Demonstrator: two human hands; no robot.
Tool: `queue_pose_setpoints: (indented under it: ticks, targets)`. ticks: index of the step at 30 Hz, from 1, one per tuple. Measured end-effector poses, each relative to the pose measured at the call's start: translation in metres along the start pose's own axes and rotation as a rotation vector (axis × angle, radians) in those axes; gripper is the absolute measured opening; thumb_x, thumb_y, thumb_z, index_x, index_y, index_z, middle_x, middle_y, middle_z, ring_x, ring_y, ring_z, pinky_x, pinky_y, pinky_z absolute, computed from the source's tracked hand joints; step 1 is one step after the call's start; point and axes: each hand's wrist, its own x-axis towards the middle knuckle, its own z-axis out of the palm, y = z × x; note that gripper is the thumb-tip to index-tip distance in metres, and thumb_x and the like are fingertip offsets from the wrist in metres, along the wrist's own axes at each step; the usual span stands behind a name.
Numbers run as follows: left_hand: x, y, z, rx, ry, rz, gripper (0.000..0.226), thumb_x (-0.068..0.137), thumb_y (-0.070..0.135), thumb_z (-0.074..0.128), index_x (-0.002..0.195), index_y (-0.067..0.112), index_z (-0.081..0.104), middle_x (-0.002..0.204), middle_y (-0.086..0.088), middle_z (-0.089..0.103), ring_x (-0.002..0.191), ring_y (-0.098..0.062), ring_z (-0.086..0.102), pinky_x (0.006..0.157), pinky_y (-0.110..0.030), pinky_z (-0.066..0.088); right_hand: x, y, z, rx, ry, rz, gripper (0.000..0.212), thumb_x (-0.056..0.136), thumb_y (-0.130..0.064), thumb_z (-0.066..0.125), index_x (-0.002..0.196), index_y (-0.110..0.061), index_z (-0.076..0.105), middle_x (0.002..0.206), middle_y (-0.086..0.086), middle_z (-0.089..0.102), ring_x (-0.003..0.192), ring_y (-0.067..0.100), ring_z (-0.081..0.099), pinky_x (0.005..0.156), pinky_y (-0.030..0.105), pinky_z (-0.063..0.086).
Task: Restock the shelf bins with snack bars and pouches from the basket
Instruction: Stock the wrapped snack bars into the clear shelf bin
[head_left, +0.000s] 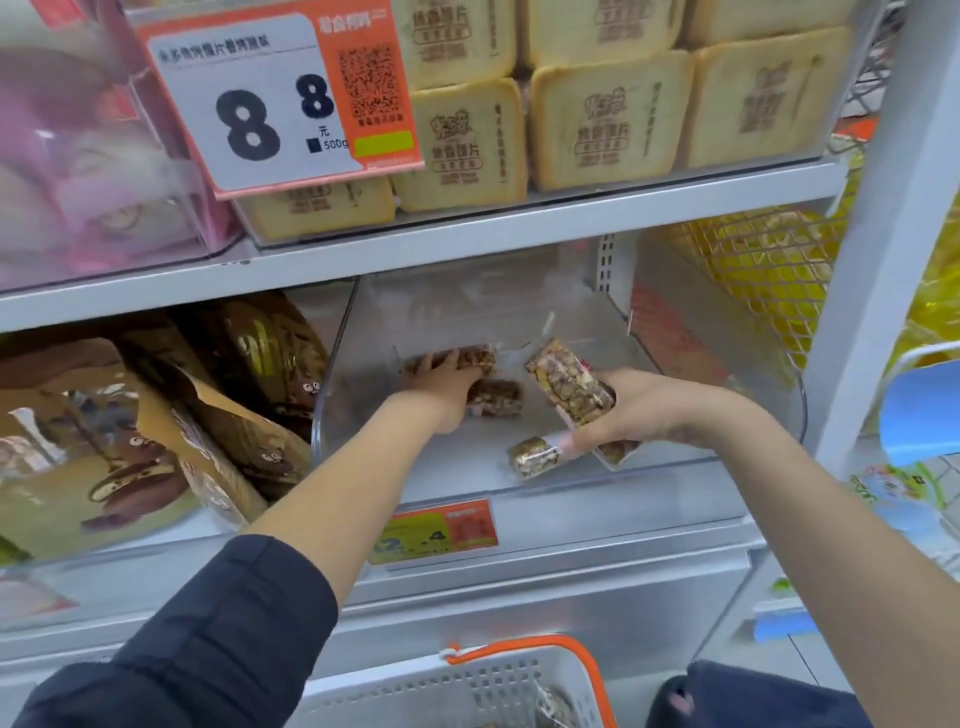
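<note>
- Both arms are reaching into the clear bin (675, 467) on the middle shelf, which is nearly bare w/ only a few nut bars inside.
- Left hand (447, 384) is lying palm-down at the back of the bin, fingers fairly straight and resting on a dark bar (467, 358); another dark bar (496, 397) is sitting just beside the hand. Looks like pressing/arranging rather than gripping, tho the fingertips are partly hidden.
- Right hand (639, 410) is gripping a pale nut bar (569, 389), fingers curled round its lower end, bar tilted up and to the left above the bin floor. Something more seems to be poking out under the hand; can't tell if it's a second bar.
- One loose bar (535, 456) is lying near the bin's front edge, just left of the right hand.
- White basket w/ orange handle (519, 670) is sitting below, approx btwn the arms; at least one wrapped bar is showing in it, so restocking is prob far from done.
- Risks:
  - The loose bar is close to the low front lip, so a nudge from the right wrist could be pushing it out onto the floor.
  - Wrappers look slick; if the right hand is carrying more than one, one may be slipping out before it's placed.
  - Dark and pale bars are sharing one bin, which may be a mix-up; the price tag (436, 530) is too blurred to check.
</note>
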Motion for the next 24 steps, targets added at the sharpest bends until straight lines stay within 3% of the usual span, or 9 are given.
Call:
queue_pose_setpoints:
  ticks: [3,6,9,11,13,15,17,20,24]
  targets:
    - [-0.007,-0.003,-0.001,0.061,0.025,-0.136,0.061,0.094,0.009,0.044,0.149,0.021,0.019,0.157,-0.014,0.009,0.141,-0.041,0.013,0.110,-0.049,0.031,0.003,-0.010,0.005,0.000,-0.043,-0.046,0.041,0.077,-0.026,0.078,0.111,-0.019,0.057,0.091,-0.005,0.061,0.079,0.006,0.058,0.063,0.014,0.048]
    - [-0.010,-0.004,-0.004,0.105,0.062,-0.204,0.057,0.094,0.009,0.047,0.147,0.014,0.025,0.156,-0.017,0.011,0.144,-0.036,0.006,0.116,-0.046,0.019,0.007,-0.015,0.005,-0.097,0.031,-0.035,0.032,0.079,-0.028,0.077,0.102,-0.028,0.055,0.096,-0.009,0.061,0.083,0.004,0.057,0.065,0.014,0.047]
    - [-0.012,-0.003,-0.007,0.018,0.102,-0.233,0.062,0.092,0.007,0.051,0.147,0.008,0.023,0.157,-0.015,0.008,0.146,-0.032,-0.001,0.118,-0.043,0.012,0.015,-0.010,-0.003,-0.144,0.246,-0.055,0.036,0.082,-0.026,0.073,0.116,-0.025,0.061,0.115,-0.009,0.059,0.100,0.008,0.056,0.080,0.017,0.043]
    - [-0.019,0.003,-0.015,-0.127,0.162,-0.240,0.064,0.087,0.007,0.059,0.143,0.007,0.028,0.150,-0.016,0.024,0.141,-0.034,0.016,0.113,-0.042,0.026,0.020,-0.006,-0.009,-0.063,0.383,-0.083,0.023,0.085,-0.018,0.068,0.107,-0.023,0.067,0.115,0.000,0.066,0.092,0.012,0.062,0.068,0.015,0.049]
    - [-0.031,0.015,-0.021,-0.274,0.203,-0.137,0.051,0.086,0.013,0.062,0.133,0.009,0.042,0.134,-0.013,0.045,0.124,-0.030,0.043,0.101,-0.039,0.042,0.025,-0.001,-0.012,-0.056,0.470,-0.028,0.017,0.087,-0.018,0.064,0.102,-0.025,0.067,0.111,0.007,0.067,0.086,0.019,0.063,0.058,0.020,0.050]
    - [-0.050,0.033,-0.019,-0.409,0.110,0.092,0.039,0.087,0.030,0.064,0.120,0.012,0.054,0.116,-0.006,0.058,0.106,-0.024,0.056,0.090,-0.035,0.048,0.026,0.001,-0.011,-0.125,0.481,0.032,0.022,0.089,-0.028,0.064,0.110,-0.024,0.063,0.117,0.008,0.063,0.090,0.023,0.061,0.055,0.023,0.048]
    - [-0.063,0.049,-0.010,-0.358,-0.033,0.234,0.052,0.081,0.043,0.068,0.120,0.012,0.052,0.113,-0.004,0.058,0.102,-0.022,0.057,0.089,-0.034,0.047,0.023,-0.001,-0.006,-0.146,0.412,0.089,0.037,0.087,-0.042,0.063,0.121,-0.027,0.055,0.118,0.004,0.058,0.095,0.023,0.058,0.060,0.028,0.054]
    - [-0.060,0.059,-0.002,-0.192,-0.053,0.275,0.056,0.079,0.039,0.070,0.118,0.006,0.047,0.110,-0.008,0.055,0.097,-0.026,0.054,0.082,-0.034,0.047,0.016,-0.008,0.004,-0.117,0.264,0.101,0.047,0.083,-0.041,0.069,0.125,-0.032,0.050,0.117,0.003,0.052,0.101,0.022,0.057,0.068,0.036,0.059]
    - [-0.057,0.039,-0.016,-0.342,-0.150,0.146,0.023,0.079,0.027,0.066,0.094,0.010,0.059,0.089,-0.006,0.058,0.078,-0.021,0.055,0.066,-0.032,0.045,0.016,-0.005,0.001,0.013,0.370,0.044,0.038,0.084,-0.021,0.071,0.117,-0.020,0.052,0.100,0.010,0.056,0.077,0.021,0.062,0.055,0.028,0.059]
